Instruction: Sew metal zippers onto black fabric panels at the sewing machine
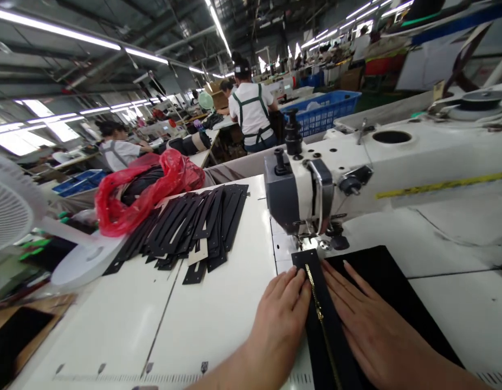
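Under the front of the sewing machine head (300, 189) lies a black strip (321, 336) with a gold-toothed zipper (315, 292) set in its slot. A larger black panel (381, 271) lies beneath and to the right. My left hand (279, 311) rests on the strip's left edge, fingers slightly bent and holding nothing. Flat along its right side, my right hand (365, 314) presses strip and panel with fingers stretched out. The far end of the strip sits just in front of the presser foot area, where the needle is hard to make out.
Many slotted black strips (190, 227) are piled at the left of the white table (124, 325). Behind them lies a red plastic bag (149, 187). A white fan (15, 206) stands far left. A blue crate (326, 111) and people at other machines are beyond.
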Demonstrator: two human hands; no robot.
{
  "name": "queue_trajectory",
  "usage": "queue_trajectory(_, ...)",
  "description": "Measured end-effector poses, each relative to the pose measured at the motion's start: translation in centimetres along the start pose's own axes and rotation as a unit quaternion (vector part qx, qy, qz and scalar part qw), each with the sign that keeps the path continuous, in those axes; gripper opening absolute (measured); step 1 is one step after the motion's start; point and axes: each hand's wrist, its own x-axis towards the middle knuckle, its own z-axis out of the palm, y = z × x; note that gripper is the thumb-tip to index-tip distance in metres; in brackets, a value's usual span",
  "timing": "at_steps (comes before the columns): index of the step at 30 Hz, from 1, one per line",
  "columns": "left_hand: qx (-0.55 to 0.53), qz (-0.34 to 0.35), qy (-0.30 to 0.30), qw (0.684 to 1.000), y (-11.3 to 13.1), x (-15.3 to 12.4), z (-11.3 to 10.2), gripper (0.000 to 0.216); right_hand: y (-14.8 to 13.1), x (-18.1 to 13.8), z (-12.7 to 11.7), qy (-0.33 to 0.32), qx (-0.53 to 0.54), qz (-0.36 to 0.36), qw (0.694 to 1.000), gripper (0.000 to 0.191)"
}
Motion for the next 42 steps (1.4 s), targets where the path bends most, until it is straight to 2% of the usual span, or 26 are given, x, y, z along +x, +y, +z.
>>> queue_trajectory(7,0.023,-0.005,-0.006,1.000,0.3,-0.1,0.6,0.033,0.4,0.0,0.4,-0.006,-0.009,-0.011,1.000,0.067)
queue_trajectory(14,0.024,0.005,-0.013,1.000,-0.8,2.0,0.7,0.031,2.2,0.9,0.6,-0.002,-0.007,-0.009,1.000,0.064)
queue_trajectory(21,0.008,-0.014,-0.024,1.000,-1.5,3.4,1.1,0.033,3.2,2.0,0.6,-0.006,-0.013,-0.003,1.000,0.064)
queue_trajectory(27,-0.005,0.003,-0.036,0.999,-1.6,3.4,1.0,0.033,3.4,2.0,0.8,-0.011,-0.019,-0.020,1.000,0.065)
queue_trajectory(35,0.015,0.007,-0.028,0.999,-1.5,3.3,1.4,0.033,3.4,1.8,0.9,-0.011,-0.018,-0.022,1.000,0.064)
queue_trajectory(42,0.040,0.011,-0.047,0.998,-1.6,3.2,1.4,0.035,3.3,2.1,0.7,-0.005,-0.015,-0.014,1.000,0.063)
